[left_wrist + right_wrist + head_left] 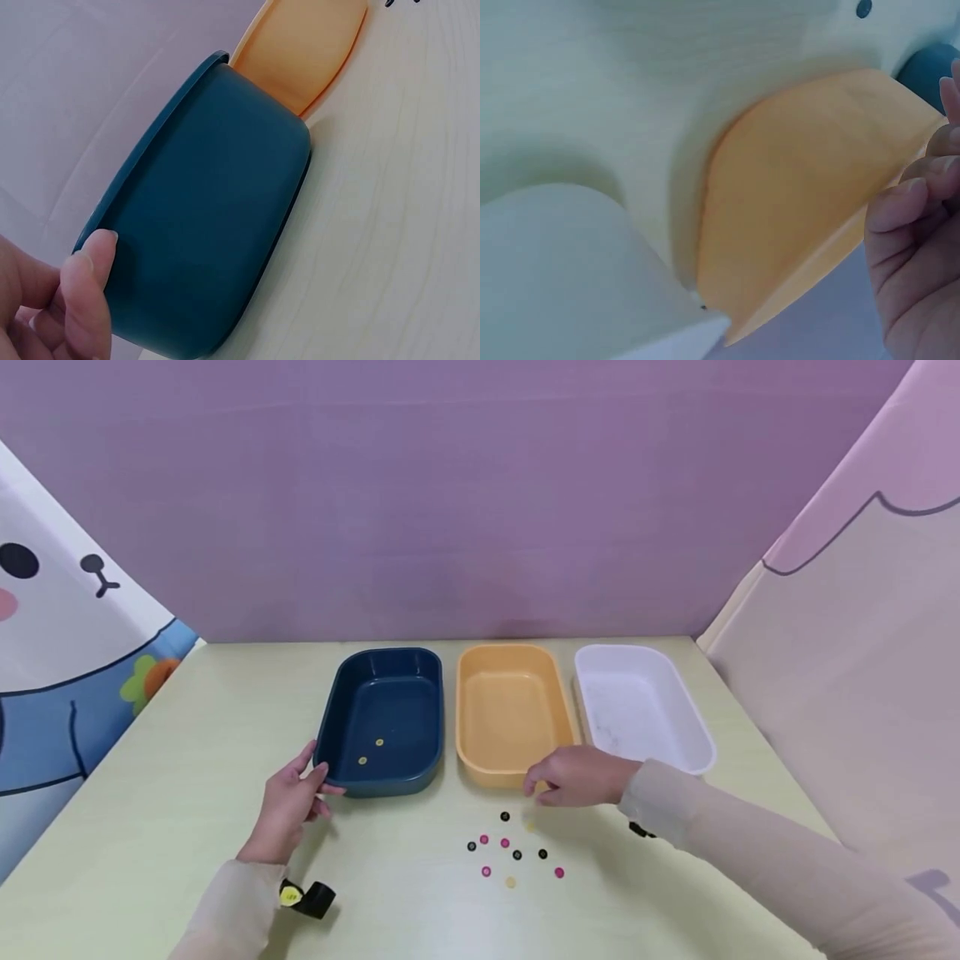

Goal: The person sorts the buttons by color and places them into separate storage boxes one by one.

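My left hand (283,803) is at the near left corner of a dark blue tray (402,787), its thumb and fingers gripping the rim; the left wrist view shows fingertips against the tray's outer wall (202,202). Two small yellow buttons (379,742) lie inside that tray. Over the near right corner of an orange tray (513,710) hovers my right hand (581,775), fingers loosely bent, with nothing seen between them. Just in front, on the table, are scattered several black buttons (517,855), several pink buttons (505,843) and two yellow buttons (511,882).
A white tray (645,706) stands to the right of the orange one, completing a row along the back of the pale table (405,902). Behind rises a purple cloth backdrop (480,510); printed cloth (82,652) hangs at the left side.
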Demonstrator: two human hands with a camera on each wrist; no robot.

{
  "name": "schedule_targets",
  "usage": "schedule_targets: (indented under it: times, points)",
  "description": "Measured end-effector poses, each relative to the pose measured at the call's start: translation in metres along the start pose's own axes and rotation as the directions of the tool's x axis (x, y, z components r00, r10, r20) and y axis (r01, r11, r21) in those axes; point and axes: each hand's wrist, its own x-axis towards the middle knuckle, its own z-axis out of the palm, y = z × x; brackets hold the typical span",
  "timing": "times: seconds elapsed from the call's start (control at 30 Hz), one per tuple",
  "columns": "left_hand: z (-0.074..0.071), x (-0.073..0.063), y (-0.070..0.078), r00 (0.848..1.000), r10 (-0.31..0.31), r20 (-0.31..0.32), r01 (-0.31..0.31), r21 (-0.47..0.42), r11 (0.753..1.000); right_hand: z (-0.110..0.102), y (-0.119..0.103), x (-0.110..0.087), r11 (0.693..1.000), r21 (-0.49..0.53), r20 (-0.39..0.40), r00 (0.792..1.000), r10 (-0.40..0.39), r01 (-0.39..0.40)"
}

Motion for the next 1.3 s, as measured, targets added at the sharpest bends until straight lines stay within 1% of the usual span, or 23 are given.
schedule_targets:
  times: [0.13,0.3,0.4,0.57,0.6,0.63,0.7,0.73,0.8,0.83,0.9,0.97,1.03,1.17,1.3]
  points:
    - [-0.001,-0.001,0.000,1.000,-0.004,0.000,0.004,0.000,1.000,0.007,0.002,-0.002,1.000,0.014,-0.008,1.000,0.016,-0.016]
    - [0.000,0.000,0.000,1.000,-0.004,-0.003,0.004,-0.006,1.000,0.017,0.001,-0.002,0.999,-0.032,-0.069,0.998,-0.006,0.004]
    - [0.000,0.000,0.001,1.000,-0.001,-0.006,0.001,-0.012,1.000,0.024,-0.002,-0.001,0.999,-0.034,-0.078,0.997,0.005,-0.008]
    - [0.000,0.000,0.003,1.000,0.005,-0.008,-0.005,-0.006,1.000,0.038,-0.002,0.001,1.000,-0.013,-0.093,0.996,0.015,-0.016]
    - [0.000,0.000,0.003,1.000,0.005,-0.007,-0.005,-0.007,1.000,0.041,-0.001,0.001,1.000,-0.001,-0.099,0.995,0.022,-0.022]
    - [0.000,0.000,0.003,1.000,0.005,-0.005,-0.005,-0.008,1.000,0.043,0.000,0.002,0.999,0.035,-0.101,0.994,0.039,-0.035]
    - [0.000,0.000,0.003,1.000,0.005,-0.002,-0.005,-0.011,1.000,0.048,0.001,0.002,0.988,0.126,-0.093,0.990,0.102,-0.090]
    - [0.000,0.000,0.003,1.000,0.004,-0.001,-0.004,-0.013,1.000,0.050,0.001,0.003,0.977,0.177,-0.090,0.987,0.136,-0.118]
    - [0.000,0.000,0.002,1.000,0.003,-0.002,-0.003,-0.016,1.000,0.054,0.002,0.004,0.939,0.286,-0.070,0.974,0.216,-0.188]
    - [0.000,0.000,0.002,1.000,0.004,-0.002,-0.005,-0.017,1.000,0.056,0.002,0.004,0.917,0.329,-0.062,0.964,0.258,-0.224]
    - [-0.001,-0.001,0.002,1.000,0.005,-0.003,-0.005,-0.018,1.000,0.059,0.002,0.004,0.889,0.374,-0.068,0.949,0.309,-0.263]
    - [-0.001,-0.001,0.003,1.000,0.005,-0.005,-0.005,-0.020,1.000,0.061,0.000,0.005,0.875,0.397,-0.081,0.939,0.334,-0.277]
    - [-0.001,0.000,0.004,1.000,0.005,-0.006,-0.005,-0.023,1.000,0.063,-0.001,0.005,0.871,0.407,-0.100,0.934,0.343,-0.276]
    - [0.000,0.000,0.004,1.000,0.003,-0.013,-0.003,-0.029,1.000,0.066,-0.002,0.006,0.869,0.420,-0.116,0.935,0.336,-0.260]
    - [0.001,-0.001,0.002,1.000,0.002,-0.014,-0.003,-0.026,1.000,0.068,-0.004,0.006,0.861,0.427,-0.100,0.931,0.350,-0.278]
